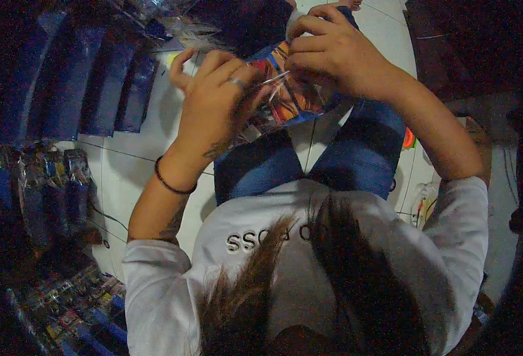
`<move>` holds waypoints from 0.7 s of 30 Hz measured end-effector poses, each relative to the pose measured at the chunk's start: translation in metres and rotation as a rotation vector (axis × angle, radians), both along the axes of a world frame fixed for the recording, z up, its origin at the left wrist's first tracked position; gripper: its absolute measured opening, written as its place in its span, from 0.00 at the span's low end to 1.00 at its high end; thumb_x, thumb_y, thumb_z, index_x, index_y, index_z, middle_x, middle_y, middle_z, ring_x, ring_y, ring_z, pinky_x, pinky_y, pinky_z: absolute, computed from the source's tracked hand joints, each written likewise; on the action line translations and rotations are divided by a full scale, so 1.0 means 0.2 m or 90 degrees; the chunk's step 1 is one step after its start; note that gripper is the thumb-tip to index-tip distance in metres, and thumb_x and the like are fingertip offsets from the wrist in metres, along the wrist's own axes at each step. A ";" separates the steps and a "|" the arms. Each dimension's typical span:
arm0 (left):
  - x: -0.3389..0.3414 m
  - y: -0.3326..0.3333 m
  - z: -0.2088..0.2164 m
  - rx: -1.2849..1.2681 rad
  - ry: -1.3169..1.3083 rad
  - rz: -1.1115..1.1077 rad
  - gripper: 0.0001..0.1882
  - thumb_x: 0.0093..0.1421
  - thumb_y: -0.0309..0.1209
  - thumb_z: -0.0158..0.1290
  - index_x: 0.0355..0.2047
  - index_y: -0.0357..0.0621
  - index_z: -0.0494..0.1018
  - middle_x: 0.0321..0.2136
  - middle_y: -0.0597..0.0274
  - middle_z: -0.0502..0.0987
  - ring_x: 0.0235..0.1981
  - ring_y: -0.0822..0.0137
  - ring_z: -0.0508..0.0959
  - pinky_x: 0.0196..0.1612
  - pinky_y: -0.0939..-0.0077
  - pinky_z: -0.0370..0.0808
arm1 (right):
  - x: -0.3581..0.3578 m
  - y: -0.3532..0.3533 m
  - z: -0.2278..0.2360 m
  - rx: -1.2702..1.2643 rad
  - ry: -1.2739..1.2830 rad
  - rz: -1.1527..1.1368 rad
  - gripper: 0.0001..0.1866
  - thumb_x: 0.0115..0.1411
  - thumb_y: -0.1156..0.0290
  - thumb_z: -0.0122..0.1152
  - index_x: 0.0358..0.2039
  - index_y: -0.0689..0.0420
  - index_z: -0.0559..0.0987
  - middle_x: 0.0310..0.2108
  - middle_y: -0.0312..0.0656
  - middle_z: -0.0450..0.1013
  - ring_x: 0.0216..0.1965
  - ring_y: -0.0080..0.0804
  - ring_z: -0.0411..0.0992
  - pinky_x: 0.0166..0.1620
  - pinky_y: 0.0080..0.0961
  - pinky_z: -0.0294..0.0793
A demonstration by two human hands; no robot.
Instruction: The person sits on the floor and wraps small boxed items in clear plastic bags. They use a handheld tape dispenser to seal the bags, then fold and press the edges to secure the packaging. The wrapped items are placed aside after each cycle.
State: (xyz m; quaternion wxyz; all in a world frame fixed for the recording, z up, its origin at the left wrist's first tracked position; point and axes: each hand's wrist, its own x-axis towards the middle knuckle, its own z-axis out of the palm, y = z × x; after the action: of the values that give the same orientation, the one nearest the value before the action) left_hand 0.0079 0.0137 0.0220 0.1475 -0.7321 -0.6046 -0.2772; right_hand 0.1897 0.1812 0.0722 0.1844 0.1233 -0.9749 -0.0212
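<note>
A flat, colourful package (291,98) in shiny clear plastic, with orange, red and blue print, is held up above my lap. My left hand (217,98) has its fingers curled at the package's left side, with the thumb against the plastic and the little finger sticking out. Bent over the upper right part of the package are the fingers of my right hand (332,53). A thin pale streak, perhaps a fold of plastic, crosses the package between my hands. My fingertips are partly hidden.
Blue flat packs (89,83) stand in a row at the far left. Below them hang several plastic-wrapped items (48,190), with more packs (77,308) at the lower left. Clear plastic wrapping (178,26) lies at the top. White floor tiles (154,142) surround my legs.
</note>
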 end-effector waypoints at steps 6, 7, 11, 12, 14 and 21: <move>-0.09 -0.14 0.19 -0.103 0.039 -0.011 0.13 0.48 0.37 0.63 0.33 0.49 0.76 0.29 0.69 0.74 0.42 0.63 0.73 0.57 0.51 0.49 | -0.02 -0.01 -0.08 -0.100 0.003 0.004 0.13 0.46 0.67 0.64 0.35 0.52 0.79 0.35 0.33 0.74 0.43 0.34 0.66 0.48 0.43 0.59; -0.08 -0.13 0.20 -0.110 -0.035 0.016 0.13 0.48 0.40 0.62 0.32 0.49 0.77 0.30 0.67 0.75 0.43 0.63 0.73 0.59 0.51 0.48 | -0.02 0.00 -0.07 -0.112 0.004 0.006 0.13 0.46 0.67 0.64 0.35 0.52 0.79 0.35 0.33 0.74 0.43 0.34 0.66 0.48 0.43 0.59; 0.00 0.02 0.15 -0.076 -0.058 -0.013 0.11 0.52 0.40 0.59 0.31 0.48 0.77 0.31 0.65 0.77 0.42 0.64 0.74 0.57 0.53 0.51 | -0.04 0.01 -0.02 -0.124 -0.048 0.013 0.12 0.48 0.66 0.64 0.35 0.52 0.79 0.34 0.33 0.73 0.43 0.35 0.66 0.48 0.43 0.58; 0.02 0.04 0.13 -0.080 -0.078 -0.012 0.11 0.52 0.39 0.59 0.31 0.47 0.77 0.31 0.65 0.77 0.42 0.63 0.74 0.57 0.53 0.51 | -0.05 0.01 -0.02 -0.126 -0.046 0.016 0.11 0.49 0.66 0.64 0.34 0.52 0.79 0.34 0.33 0.73 0.43 0.35 0.66 0.48 0.43 0.58; 0.03 0.08 0.09 -0.086 -0.105 -0.032 0.10 0.52 0.39 0.59 0.30 0.47 0.77 0.30 0.64 0.77 0.41 0.63 0.74 0.56 0.52 0.50 | -0.05 0.02 -0.04 -0.147 -0.045 0.008 0.10 0.50 0.66 0.64 0.34 0.52 0.79 0.34 0.34 0.73 0.43 0.36 0.66 0.48 0.43 0.58; -0.03 0.16 0.06 -0.440 -0.707 -0.116 0.16 0.64 0.39 0.50 0.35 0.36 0.75 0.28 0.64 0.77 0.31 0.77 0.73 0.35 0.80 0.70 | -0.02 0.00 -0.16 0.070 0.201 -0.014 0.14 0.49 0.67 0.61 0.39 0.52 0.78 0.39 0.35 0.73 0.45 0.34 0.69 0.51 0.40 0.63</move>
State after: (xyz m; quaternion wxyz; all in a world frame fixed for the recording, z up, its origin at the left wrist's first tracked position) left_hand 0.0021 0.0457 0.0340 -0.4540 -0.5334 -0.5808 -0.4147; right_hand 0.1867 0.1807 0.0392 0.3279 0.1179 -0.9324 -0.0960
